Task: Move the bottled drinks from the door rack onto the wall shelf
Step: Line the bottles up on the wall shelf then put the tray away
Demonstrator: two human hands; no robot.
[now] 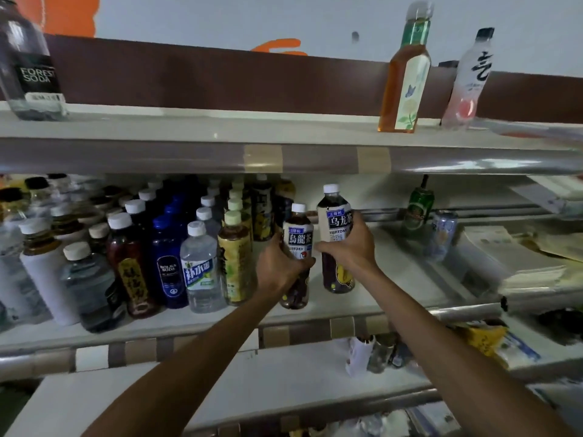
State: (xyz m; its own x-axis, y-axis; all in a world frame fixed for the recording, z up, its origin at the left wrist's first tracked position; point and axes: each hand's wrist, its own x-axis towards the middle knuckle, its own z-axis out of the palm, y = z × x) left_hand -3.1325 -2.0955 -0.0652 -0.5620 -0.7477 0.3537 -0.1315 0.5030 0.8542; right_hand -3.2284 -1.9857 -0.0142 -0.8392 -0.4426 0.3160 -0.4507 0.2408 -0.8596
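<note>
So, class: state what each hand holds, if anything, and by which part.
Left hand holds the left tea bottle round its middle; right hand holds the right tea bottle round its middle.

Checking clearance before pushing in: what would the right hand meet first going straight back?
Probably nothing before the shelf's back wall: behind the right hand and its oolong tea bottle the way looks free, though depth is unclear.

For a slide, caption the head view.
Left hand grips one tea bottle, right hand the other bottle, at the shelf.
</note>
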